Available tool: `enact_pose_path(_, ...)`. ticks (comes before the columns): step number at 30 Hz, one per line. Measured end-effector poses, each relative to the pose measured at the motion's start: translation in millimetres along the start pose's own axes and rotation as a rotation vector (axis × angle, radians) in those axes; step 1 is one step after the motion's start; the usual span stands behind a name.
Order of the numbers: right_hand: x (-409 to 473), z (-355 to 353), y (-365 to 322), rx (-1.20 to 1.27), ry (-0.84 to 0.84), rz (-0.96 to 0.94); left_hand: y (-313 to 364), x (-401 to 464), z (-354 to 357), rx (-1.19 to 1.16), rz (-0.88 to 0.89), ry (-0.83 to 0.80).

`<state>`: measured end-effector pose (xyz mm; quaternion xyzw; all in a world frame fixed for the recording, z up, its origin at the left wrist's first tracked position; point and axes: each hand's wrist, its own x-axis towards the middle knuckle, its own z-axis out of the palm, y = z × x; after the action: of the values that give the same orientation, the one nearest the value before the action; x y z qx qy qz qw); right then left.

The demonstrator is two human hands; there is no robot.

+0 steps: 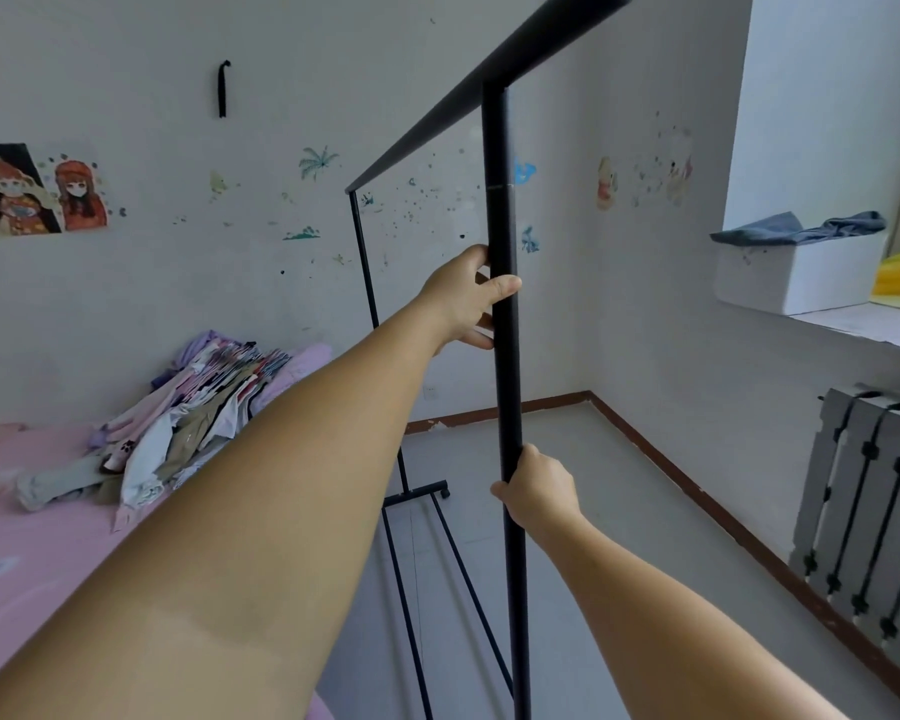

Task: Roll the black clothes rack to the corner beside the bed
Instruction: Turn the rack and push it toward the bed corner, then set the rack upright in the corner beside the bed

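Black clothes rack (505,356) on grey floor (593,501) at centre, left hand (463,298) gripping its near upright, right hand (539,485) clasping the same pole at 6 o'clock below, bed (37,537) at 9 o'clock, empty corner at 1 o'clock

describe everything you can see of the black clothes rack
The black clothes rack is a bare frame of matte tubes, apparently metal: a top rail, two uprights, thin base bars and a small caster at the far foot. No clothes hang on it. It stands upright on the pale floor between the pink bed and the radiator wall, its far end near the corner. The left hand grips the near upright high, the right hand lower.
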<state>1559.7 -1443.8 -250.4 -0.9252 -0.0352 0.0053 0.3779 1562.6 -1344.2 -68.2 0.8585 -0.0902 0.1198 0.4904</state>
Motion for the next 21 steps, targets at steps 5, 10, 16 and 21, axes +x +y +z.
enact_pose_path(5,61,12,-6,0.003,-0.005,-0.033,-23,52,-7,0.006,-0.018,0.029)
enact_pose_path(10,100,21,-9,0.008,-0.013,-0.059,-40,88,-12,0.034,-0.028,0.057)
enact_pose_path(16,115,24,-9,0.081,-0.023,-0.076,-43,101,-11,0.033,-0.018,0.051)
enact_pose_path(21,99,21,-3,0.095,0.000,-0.068,-37,90,-8,0.045,0.014,0.017)
